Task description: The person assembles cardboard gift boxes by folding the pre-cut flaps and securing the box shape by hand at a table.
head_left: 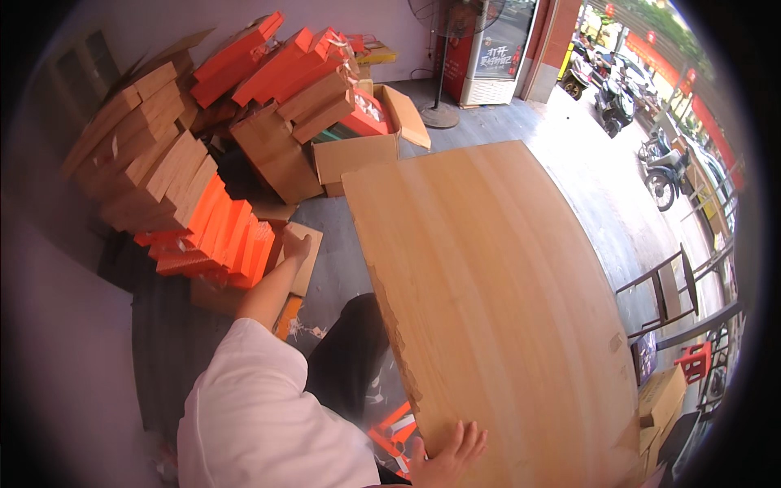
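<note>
My left hand (295,245) reaches out at the end of a row of orange-red flat boxes (213,237), over an open cardboard carton (306,272). Its thumb stands apart from the fingers, which are partly hidden; I make out nothing held in it. Down at the near edge of a wooden tabletop (496,276), my right hand (452,457) lies flat, fingers spread on the wood, thumb by the chipped edge. The orange boxes stand on their sides, leaning together, with brown boxes (154,175) piled behind them.
More red boxes (285,67) lean at the back, beside an open carton (358,156). Orange strips (396,435) lie below the table's left edge. A glass-door fridge (493,53) and a fan stand (439,114) are farther off. Chairs (663,293) and cartons (661,397) stand right.
</note>
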### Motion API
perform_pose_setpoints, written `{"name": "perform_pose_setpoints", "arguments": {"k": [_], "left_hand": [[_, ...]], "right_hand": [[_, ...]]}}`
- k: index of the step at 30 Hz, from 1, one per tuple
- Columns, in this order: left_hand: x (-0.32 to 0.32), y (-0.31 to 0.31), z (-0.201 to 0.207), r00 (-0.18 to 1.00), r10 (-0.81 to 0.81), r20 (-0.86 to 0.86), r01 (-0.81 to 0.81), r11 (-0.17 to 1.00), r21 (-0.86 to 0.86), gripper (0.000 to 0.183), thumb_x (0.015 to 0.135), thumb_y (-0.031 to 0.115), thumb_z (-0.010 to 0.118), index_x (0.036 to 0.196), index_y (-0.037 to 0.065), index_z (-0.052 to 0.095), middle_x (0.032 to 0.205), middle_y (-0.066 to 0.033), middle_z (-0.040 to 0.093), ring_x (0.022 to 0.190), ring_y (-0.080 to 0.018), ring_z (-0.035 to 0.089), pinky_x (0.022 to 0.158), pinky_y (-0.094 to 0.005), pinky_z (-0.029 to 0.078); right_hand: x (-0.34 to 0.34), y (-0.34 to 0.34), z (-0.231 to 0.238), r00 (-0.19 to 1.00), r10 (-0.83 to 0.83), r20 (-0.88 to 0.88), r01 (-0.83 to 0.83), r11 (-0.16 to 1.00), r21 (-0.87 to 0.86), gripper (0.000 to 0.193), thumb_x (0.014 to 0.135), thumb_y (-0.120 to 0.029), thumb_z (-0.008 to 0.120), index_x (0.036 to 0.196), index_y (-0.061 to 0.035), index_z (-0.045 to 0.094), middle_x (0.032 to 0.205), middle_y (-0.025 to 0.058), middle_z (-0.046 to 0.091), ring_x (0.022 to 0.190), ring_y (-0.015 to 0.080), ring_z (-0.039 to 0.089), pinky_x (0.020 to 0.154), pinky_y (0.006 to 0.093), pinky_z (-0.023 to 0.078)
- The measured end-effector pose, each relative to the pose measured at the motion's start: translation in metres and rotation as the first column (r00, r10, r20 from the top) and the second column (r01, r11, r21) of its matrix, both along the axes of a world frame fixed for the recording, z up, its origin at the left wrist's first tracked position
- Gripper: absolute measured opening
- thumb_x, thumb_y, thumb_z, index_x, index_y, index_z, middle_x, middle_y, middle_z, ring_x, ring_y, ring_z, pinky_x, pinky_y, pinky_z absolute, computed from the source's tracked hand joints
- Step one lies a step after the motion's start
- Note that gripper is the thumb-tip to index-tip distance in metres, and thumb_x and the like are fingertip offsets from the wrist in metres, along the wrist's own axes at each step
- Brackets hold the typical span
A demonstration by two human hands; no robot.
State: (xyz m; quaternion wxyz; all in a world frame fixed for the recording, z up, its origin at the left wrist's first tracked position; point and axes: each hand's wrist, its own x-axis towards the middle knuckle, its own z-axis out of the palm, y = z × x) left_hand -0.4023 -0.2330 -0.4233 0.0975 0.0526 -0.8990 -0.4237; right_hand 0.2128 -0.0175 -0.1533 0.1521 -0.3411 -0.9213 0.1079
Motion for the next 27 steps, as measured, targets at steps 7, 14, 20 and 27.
{"name": "perform_pose_setpoints", "arguments": {"k": [7,14,20,27], "left_hand": [[-0.114,0.0,0.075,0.973,0.155,-0.173,-0.153,0.988,0.024,0.085,0.082,0.031,0.079,0.15,0.002,0.036,0.142,-0.0276,0.05,0.133,-0.0431,0.05,0.113,-0.0488,0.042],[-0.265,-0.012,0.208,0.88,0.137,-0.455,-0.219,0.966,-0.134,0.092,0.078,0.037,0.086,0.151,0.007,0.038,0.145,-0.0223,0.05,0.134,-0.0408,0.049,0.11,-0.0482,0.045],[-0.359,0.008,0.286,0.762,-0.105,-0.639,-0.323,0.794,-0.515,0.106,0.074,0.039,0.089,0.158,0.012,0.031,0.156,-0.0213,0.042,0.142,-0.038,0.044,0.112,-0.0562,0.04],[-0.434,0.074,0.33,0.63,-0.177,-0.756,-0.413,0.749,-0.519,0.104,0.079,0.044,0.086,0.16,0.016,0.027,0.16,-0.0206,0.037,0.147,-0.0378,0.039,0.118,-0.0574,0.034]], "right_hand": [[-0.006,0.002,-0.031,0.991,-0.078,-0.106,0.085,0.995,0.059,0.074,0.09,-0.046,0.073,0.144,-0.0003,0.055,0.145,0.0267,0.054,0.138,0.0455,0.048,0.114,0.0593,0.04],[-0.111,-0.001,-0.021,0.993,-0.031,-0.111,0.031,0.999,-0.007,0.062,0.086,-0.038,0.078,0.135,-0.0022,0.064,0.143,0.0263,0.056,0.135,0.0466,0.05,0.114,0.058,0.04],[-0.204,-0.005,-0.022,0.983,0.163,-0.079,-0.163,0.987,0.009,0.056,0.083,-0.032,0.08,0.13,-0.0041,0.065,0.139,0.0243,0.058,0.134,0.0472,0.05,0.11,0.0558,0.045],[-0.239,-0.01,-0.028,0.99,0.143,0.009,-0.143,0.99,0.013,0.057,0.085,-0.036,0.079,0.132,-0.0078,0.063,0.142,0.0236,0.054,0.136,0.0447,0.048,0.109,0.0612,0.041]]}}
